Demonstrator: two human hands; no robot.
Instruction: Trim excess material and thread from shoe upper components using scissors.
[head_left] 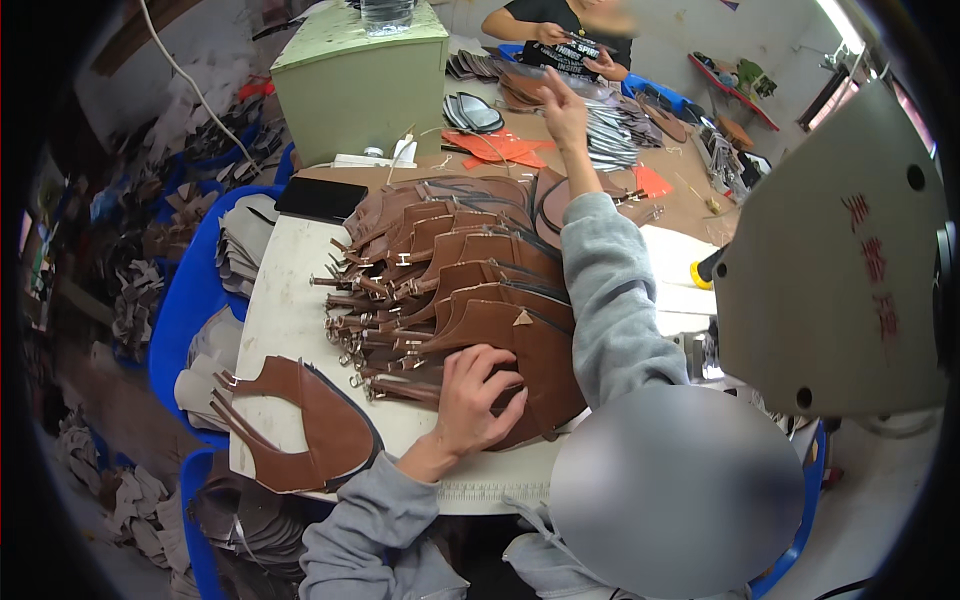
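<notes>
Bin (176, 320) left of buckled brown pieces (480, 250) holds grey stacks (244, 246).

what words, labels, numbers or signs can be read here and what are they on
Grey-beige machine housing: red lettering in a column, not copied here.
Black shirt: white lettering, not copied here.
White ruler strip: marks too small to read.
Brown pieces under the left hand: none visible.

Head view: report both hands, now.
Left hand: fingers curled against the stack's front brown piece; grip cannot be told.
Right hand: partly open, nothing visible in it.
</notes>
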